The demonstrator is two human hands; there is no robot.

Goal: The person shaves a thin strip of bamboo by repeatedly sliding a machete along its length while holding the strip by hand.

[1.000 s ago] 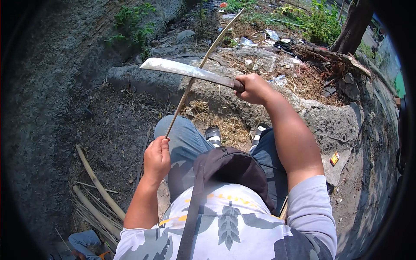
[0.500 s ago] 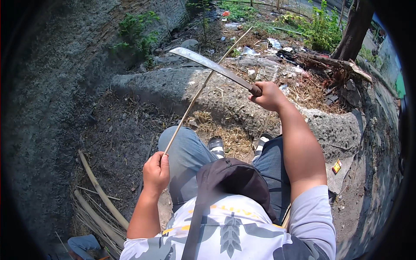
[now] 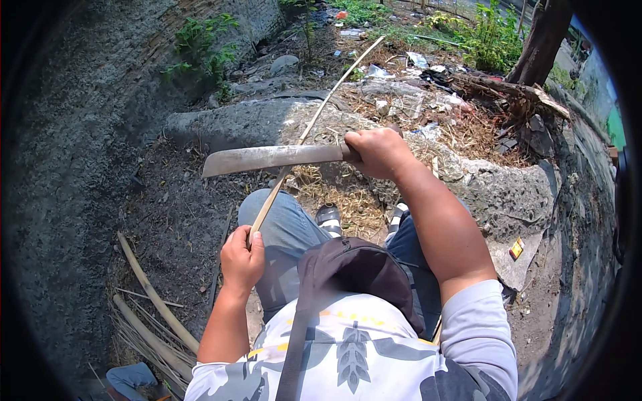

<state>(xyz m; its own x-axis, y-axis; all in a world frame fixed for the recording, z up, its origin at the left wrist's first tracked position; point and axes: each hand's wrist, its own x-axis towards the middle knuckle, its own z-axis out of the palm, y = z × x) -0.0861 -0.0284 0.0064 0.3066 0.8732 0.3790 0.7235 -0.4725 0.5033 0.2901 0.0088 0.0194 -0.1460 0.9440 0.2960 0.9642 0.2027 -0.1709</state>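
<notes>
My left hand (image 3: pixel 242 259) is closed round the near end of a long, thin pale stick (image 3: pixel 319 112), just left of my knee. The stick slants up and away to the right. In my right hand (image 3: pixel 380 152) is a machete (image 3: pixel 271 158), gripped by its brown handle. Its broad, worn steel blade points left and lies across the stick, over its middle part. Whether the edge touches the stick, I cannot tell.
Pale poles (image 3: pixel 154 287) and thin strips lie on the ground at my left. A rough wall (image 3: pixel 80 134) rises on that side. Ahead runs a stone ledge (image 3: pixel 254 127), with litter and dry grass beyond. A tree trunk (image 3: pixel 543 47) stands far right. A small yellow-red packet (image 3: pixel 516 248) lies at right.
The machete has come down and nearer to me, its blade turning from slanted to nearly level. The stick has rolled or tilted slightly, showing a wider face. My left hand keeps its place.
</notes>
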